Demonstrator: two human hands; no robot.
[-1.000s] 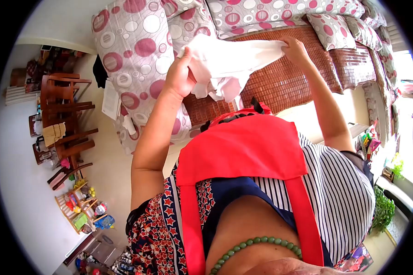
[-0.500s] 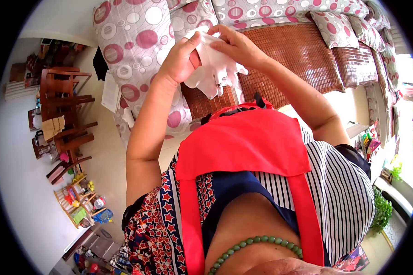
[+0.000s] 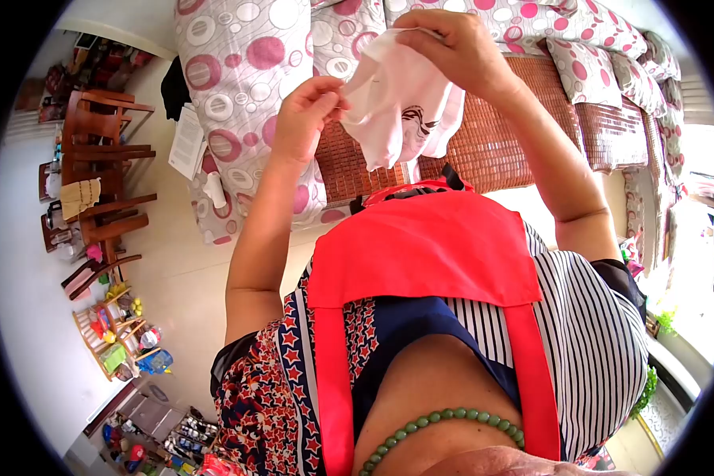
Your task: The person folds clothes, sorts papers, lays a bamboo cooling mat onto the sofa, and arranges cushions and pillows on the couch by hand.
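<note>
A thin white cloth [image 3: 397, 95] with a dark swirling print near its lower part hangs between my two hands, above the brown woven mat. My left hand [image 3: 308, 115] pinches its left edge between thumb and fingers. Higher up and to the right, my right hand [image 3: 456, 51] grips the cloth's top edge, its fingers bent over it. Folds hang loosely below both hands, and the cloth's lower end is free.
The sofa has a brown woven mat [image 3: 492, 131] and circle-patterned covers [image 3: 250, 71]. Cushions [image 3: 583, 71] lie at the right. Papers [image 3: 188, 143] are on the left. Wooden chairs [image 3: 95, 151] stand farther left; a plant [image 3: 646, 393] is at lower right.
From stretched wide, the cloth was gathered between my hands, then opened out again, showing its dark print. My right hand has moved up and right since the middle frame.
</note>
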